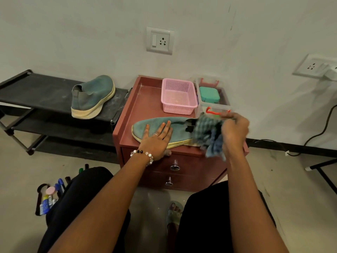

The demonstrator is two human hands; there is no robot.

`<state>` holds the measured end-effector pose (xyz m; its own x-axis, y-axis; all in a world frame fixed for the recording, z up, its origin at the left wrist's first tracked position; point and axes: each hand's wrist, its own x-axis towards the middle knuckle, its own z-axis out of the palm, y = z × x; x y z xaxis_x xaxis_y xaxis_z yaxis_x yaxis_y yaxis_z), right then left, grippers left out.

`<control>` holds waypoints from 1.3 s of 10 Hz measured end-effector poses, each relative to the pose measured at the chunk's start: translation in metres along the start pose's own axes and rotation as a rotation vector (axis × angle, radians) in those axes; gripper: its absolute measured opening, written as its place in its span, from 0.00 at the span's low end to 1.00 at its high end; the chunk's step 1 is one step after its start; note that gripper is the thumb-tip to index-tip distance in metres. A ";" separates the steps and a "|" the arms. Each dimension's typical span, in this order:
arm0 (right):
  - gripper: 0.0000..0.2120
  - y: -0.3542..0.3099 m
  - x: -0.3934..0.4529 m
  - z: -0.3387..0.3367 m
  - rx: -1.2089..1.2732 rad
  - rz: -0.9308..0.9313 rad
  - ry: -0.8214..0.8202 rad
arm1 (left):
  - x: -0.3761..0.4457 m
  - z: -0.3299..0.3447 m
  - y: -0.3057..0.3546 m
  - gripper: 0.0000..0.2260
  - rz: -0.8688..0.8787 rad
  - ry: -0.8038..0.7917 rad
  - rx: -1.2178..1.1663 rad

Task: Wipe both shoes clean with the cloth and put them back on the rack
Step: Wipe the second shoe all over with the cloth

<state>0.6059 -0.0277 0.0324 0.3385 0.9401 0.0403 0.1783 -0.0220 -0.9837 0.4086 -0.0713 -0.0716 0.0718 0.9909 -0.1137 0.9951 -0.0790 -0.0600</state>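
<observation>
One teal slip-on shoe (145, 124) with a cream sole lies along the front of the small reddish drawer cabinet (144, 99), toe to the left. My left hand (156, 137) presses flat on its upper, fingers straight. My right hand (235, 130) grips a bunched blue checked cloth (207, 136) at the shoe's heel opening; the cloth is blurred and hides the heel. The second teal shoe (93, 96) stands on the top shelf of the black shoe rack (36, 90) at the left, heel toward me.
A pink mesh basket (177, 96) and a clear box with red latches holding a teal case (209, 95) sit at the cabinet's back. Pens and small bottles in a holder (49, 196) stand on the floor at my left. A black cable (321, 132) trails at the right wall.
</observation>
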 end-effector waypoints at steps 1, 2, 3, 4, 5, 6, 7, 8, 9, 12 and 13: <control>0.20 0.007 0.010 0.001 -0.150 -0.205 0.173 | -0.001 0.000 0.000 0.39 -0.002 0.006 0.008; 0.19 0.029 0.016 0.023 -0.801 -0.282 -0.197 | 0.000 0.000 0.001 0.39 -0.004 0.006 0.003; 0.17 0.044 0.004 0.039 -1.227 -0.379 -0.369 | -0.001 0.001 0.002 0.39 -0.008 0.011 0.002; 0.13 0.045 -0.017 0.048 -1.322 -0.357 -0.418 | -0.001 0.000 0.002 0.39 -0.010 0.010 0.000; 0.13 0.034 -0.015 0.049 -1.300 -0.375 -0.419 | -0.001 0.001 0.003 0.39 -0.021 0.024 0.009; 0.13 0.030 0.001 0.044 -1.184 -0.361 -0.483 | 0.000 0.001 0.002 0.39 -0.016 0.021 0.003; 0.16 0.020 0.001 0.028 -0.834 -0.274 -0.620 | 0.001 0.001 0.001 0.39 -0.007 0.024 0.002; 0.24 0.003 -0.009 0.010 -0.296 0.020 -0.821 | -0.001 0.001 -0.001 0.38 -0.006 0.025 -0.007; 0.25 -0.003 -0.001 0.005 0.012 0.000 -0.596 | -0.001 0.002 -0.001 0.38 0.009 0.014 -0.009; 0.21 0.048 -0.008 0.048 -1.371 -0.512 -0.706 | -0.001 0.000 0.002 0.38 -0.010 0.019 0.010; 0.12 0.042 -0.020 0.058 -1.351 -0.652 -0.661 | -0.002 -0.002 0.002 0.35 0.003 0.009 0.014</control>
<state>0.5525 -0.0279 -0.0196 -0.4805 0.8746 -0.0643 0.8745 0.4834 0.0404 0.4106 -0.0732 -0.0699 0.0758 0.9916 -0.1052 0.9938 -0.0838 -0.0737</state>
